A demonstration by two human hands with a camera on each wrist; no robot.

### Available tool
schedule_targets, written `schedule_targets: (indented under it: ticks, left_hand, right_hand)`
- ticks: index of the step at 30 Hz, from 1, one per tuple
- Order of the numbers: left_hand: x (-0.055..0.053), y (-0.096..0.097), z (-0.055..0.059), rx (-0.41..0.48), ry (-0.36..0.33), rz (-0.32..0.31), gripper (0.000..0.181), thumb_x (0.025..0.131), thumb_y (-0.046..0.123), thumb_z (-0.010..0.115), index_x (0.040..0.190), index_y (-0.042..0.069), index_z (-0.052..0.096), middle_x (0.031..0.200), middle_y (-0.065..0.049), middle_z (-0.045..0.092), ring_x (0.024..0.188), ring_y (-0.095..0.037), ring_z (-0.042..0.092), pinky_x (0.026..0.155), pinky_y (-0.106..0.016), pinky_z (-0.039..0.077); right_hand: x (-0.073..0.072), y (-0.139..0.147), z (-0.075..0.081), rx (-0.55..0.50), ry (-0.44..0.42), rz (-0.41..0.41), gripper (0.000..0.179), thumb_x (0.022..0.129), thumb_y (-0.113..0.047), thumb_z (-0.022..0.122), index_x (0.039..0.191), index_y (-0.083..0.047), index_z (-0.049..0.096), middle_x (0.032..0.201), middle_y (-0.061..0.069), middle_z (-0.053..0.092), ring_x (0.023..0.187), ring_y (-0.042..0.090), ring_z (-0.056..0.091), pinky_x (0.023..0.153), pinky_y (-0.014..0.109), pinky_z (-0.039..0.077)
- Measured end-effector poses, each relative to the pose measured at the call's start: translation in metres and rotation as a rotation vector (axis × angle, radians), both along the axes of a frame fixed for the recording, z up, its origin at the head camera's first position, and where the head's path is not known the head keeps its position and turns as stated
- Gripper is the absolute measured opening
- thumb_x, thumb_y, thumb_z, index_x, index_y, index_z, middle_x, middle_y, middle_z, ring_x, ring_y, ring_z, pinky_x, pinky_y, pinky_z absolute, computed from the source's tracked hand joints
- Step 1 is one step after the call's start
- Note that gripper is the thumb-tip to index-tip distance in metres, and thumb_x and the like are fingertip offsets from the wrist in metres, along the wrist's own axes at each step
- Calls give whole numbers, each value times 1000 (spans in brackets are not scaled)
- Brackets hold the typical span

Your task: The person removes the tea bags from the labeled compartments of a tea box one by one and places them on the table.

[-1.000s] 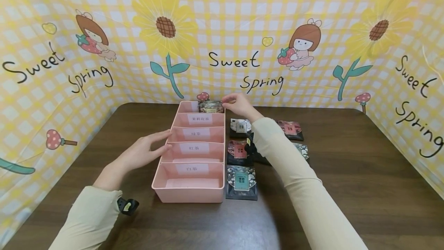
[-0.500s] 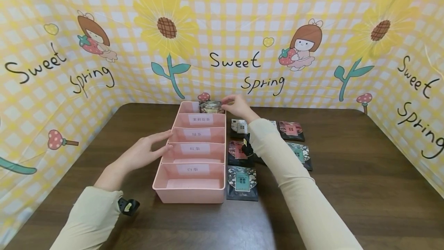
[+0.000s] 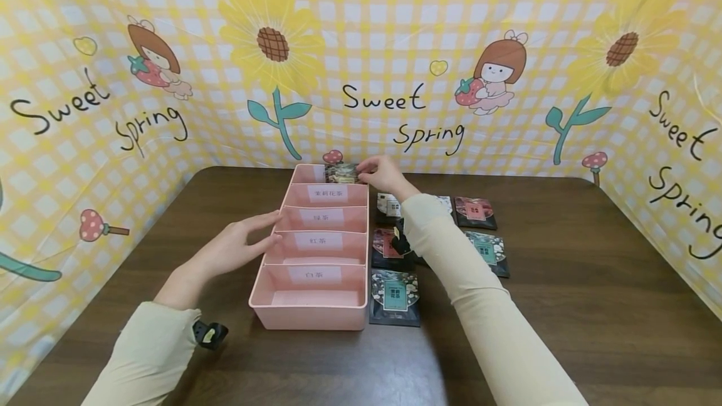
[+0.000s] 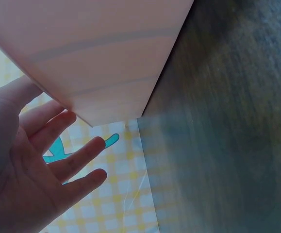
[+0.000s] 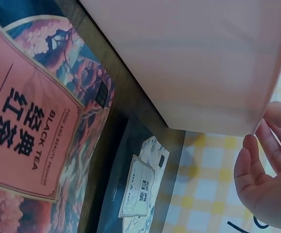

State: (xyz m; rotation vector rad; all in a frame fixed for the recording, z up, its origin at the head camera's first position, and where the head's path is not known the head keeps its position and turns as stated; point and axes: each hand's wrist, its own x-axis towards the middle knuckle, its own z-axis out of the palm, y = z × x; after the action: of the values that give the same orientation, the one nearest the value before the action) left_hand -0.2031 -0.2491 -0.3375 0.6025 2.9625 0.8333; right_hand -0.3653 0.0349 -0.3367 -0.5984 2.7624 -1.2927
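A long pink box [image 3: 310,318] with labelled compartments stands mid-table. In its farthest compartment a dark, patterned tea packet [image 3: 341,173] shows above the divider, upper part only. My right hand [image 3: 386,175] reaches over the box's far right corner, thumb and fingers pinching the packet's right edge. In the right wrist view the box wall hides the packet, and the right hand [image 5: 271,170] has its fingertips at the rim. My left hand [image 3: 225,246] touches the left rim with extended fingers. Seen from the left wrist, the left hand [image 4: 38,160] has its lower fingers spread off the wall.
Right of the box lie several tea packets: a teal one [image 3: 395,296] nearest, a red one [image 3: 386,246] behind it, and a white one [image 3: 389,205] farther back. Another red packet [image 3: 476,212] and a teal packet [image 3: 487,252] lie farther right. A checked cloth [image 3: 372,49] hangs behind the table.
My right hand has shifted slightly left and down over the far compartment, with the packet's visible top shifting a little. My left hand keeps its place on the rim.
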Motion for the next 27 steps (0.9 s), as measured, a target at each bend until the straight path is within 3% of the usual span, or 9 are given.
schedule_targets:
  ticks: [9,15,20,27]
  left_hand:
    - [0,0,0,6,-2,0,55,94,32,55,140,5,42,143,-20,43,134,-39,38,107,-56,33]
    - [0,0,-1,1,10,-2,54,94,32,55,140,5,43,143,-20,44,133,-39,38,107,-55,33]
    - [1,1,2,-2,5,-9,54,94,31,55,140,5,43,143,-20,43,133,-39,38,107,-56,33]
    - [2,1,3,-8,3,-7,54,94,31,56,139,5,43,142,-21,43,132,-41,39,106,-57,34]
  right_hand:
    - [-2,-6,-2,55,33,-45,21,88,-10,63,107,-4,68,107,13,69,100,25,65,87,34,53]
    - [-1,-7,-3,79,40,-97,17,88,-12,62,103,-7,71,102,10,72,92,22,67,79,32,54]
    - [1,-5,-1,47,33,-106,17,90,-13,61,102,-8,71,102,10,72,89,22,67,77,31,54]
    - [3,0,12,-55,20,-103,19,90,-13,60,105,-5,69,107,13,69,99,25,64,83,35,53]
